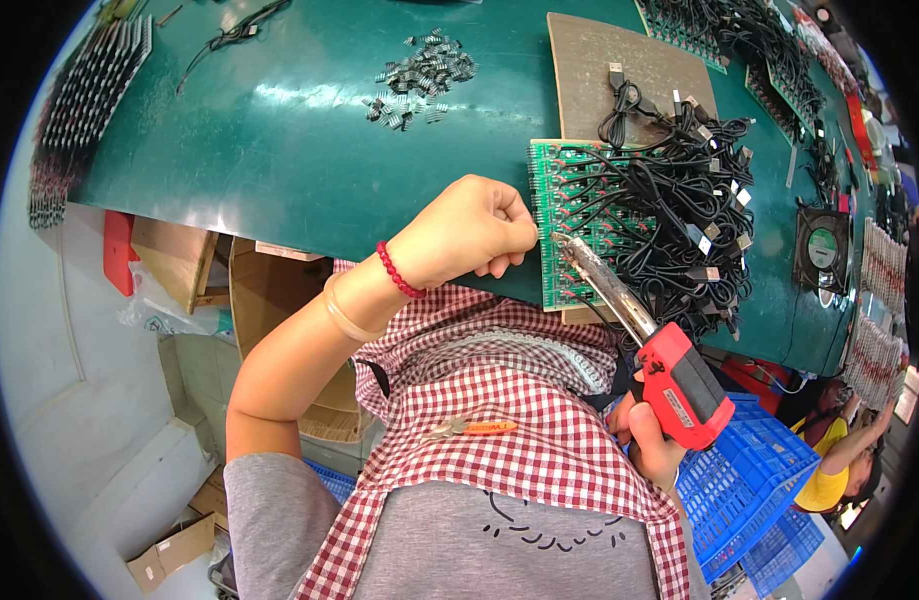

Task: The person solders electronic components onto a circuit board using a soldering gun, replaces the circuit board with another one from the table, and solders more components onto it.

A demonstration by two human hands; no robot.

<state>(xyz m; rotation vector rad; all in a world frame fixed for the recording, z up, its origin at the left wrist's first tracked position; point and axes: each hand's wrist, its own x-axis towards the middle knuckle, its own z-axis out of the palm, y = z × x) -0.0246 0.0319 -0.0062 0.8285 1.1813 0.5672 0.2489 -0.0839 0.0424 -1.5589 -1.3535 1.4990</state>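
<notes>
My right hand [648, 440] grips a red and black soldering iron [680, 385]. The metal barrel points up and to the left, and its tip rests at or just over the left part of a green circuit board panel [552, 285]. My left hand [477, 228], with a red bead bracelet at the wrist, is closed in a pinch at the panel's left edge. Whatever its fingers hold is too small or hidden to make out. Black USB cables [680, 200] run from the panel and lie heaped over its right side.
Small pin connectors [425, 80] lie in a loose pile on the green table [280, 150]. Beneath the panel is a brown board [620, 60]. Stacked boards [90, 110] stand far left. A blue crate [745, 480] and another person [840, 460] are at the right.
</notes>
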